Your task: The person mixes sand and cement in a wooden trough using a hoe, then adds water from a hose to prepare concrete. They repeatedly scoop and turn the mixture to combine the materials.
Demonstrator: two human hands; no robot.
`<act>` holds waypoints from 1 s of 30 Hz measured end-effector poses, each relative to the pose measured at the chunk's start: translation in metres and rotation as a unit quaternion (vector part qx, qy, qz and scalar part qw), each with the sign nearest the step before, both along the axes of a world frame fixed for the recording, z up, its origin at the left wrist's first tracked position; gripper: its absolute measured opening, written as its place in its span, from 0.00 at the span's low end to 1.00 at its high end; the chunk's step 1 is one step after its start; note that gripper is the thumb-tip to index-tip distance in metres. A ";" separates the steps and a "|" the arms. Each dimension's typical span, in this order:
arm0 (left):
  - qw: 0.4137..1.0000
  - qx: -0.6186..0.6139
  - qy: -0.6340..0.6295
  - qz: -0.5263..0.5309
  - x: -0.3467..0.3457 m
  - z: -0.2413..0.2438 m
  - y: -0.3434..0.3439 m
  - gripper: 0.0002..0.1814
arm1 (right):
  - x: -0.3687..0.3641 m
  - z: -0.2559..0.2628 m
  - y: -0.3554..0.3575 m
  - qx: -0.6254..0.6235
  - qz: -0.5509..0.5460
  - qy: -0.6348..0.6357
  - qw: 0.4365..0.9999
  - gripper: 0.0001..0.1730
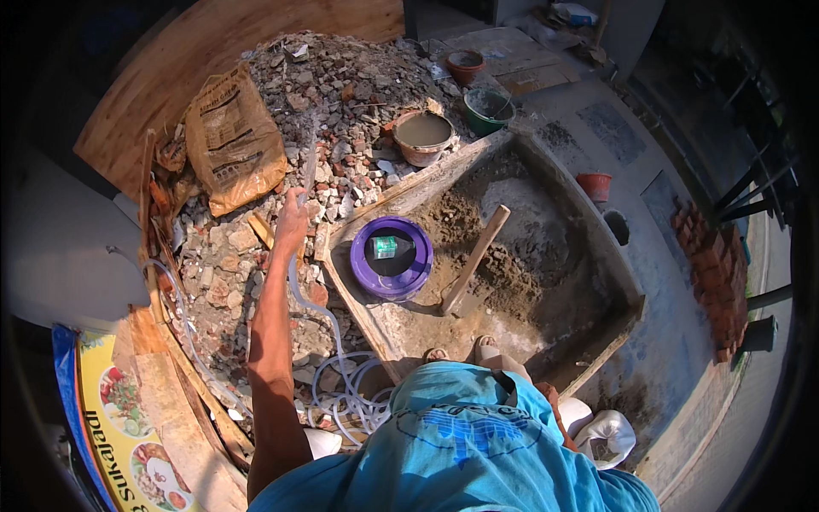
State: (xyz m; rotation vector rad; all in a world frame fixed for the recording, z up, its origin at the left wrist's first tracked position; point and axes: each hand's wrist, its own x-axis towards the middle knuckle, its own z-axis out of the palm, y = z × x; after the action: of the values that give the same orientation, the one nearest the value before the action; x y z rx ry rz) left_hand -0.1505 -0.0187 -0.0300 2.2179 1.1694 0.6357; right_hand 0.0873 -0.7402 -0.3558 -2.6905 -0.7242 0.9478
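Note:
My left hand point(293, 217) is stretched out over the rubble and grips the end of a clear plastic hose point(323, 308). Water appears to spray from it across the broken bricks. The hose drops below my forearm into loose coils point(355, 397) beside me. Of my right arm, only a part shows at my waist; the hand is not clearly visible. I stand inside a shallow mixing trough point(402, 198), where a purple bucket point(420, 272) holds a green-labelled bottle point(391, 248). A wooden-handled tool point(477, 259) slants up from the sandy mix point(512, 281), its head partly covered.
Rubble point(307, 89) is heaped on the left, with a paper cement sack point(233, 144) on it. A bucket of grey liquid point(423, 131), a green bucket point(488, 112) and a red bucket point(594, 187) stand around the trough. Stacked bricks point(716, 275) lie right; a printed banner point(105, 409), lower left.

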 end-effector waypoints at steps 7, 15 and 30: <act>0.997 -0.043 -0.019 -0.065 0.040 0.018 -0.033 0.18 | -0.009 0.025 0.000 0.078 -0.124 0.069 0.987 0.16; 0.990 -0.044 0.006 -0.133 0.075 0.032 -0.054 0.18 | -0.011 0.039 0.010 0.117 -0.166 0.091 0.975 0.19; 0.970 -0.205 0.008 -0.133 0.071 0.026 -0.067 0.18 | -0.013 0.039 0.009 0.139 -0.176 0.112 0.968 0.25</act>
State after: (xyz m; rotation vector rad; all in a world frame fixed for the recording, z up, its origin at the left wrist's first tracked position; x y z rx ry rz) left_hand -0.0790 -0.0857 -0.0039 1.9751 0.8912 0.2382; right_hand 0.0747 -0.7317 -0.3170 -2.3127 -0.2913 0.9553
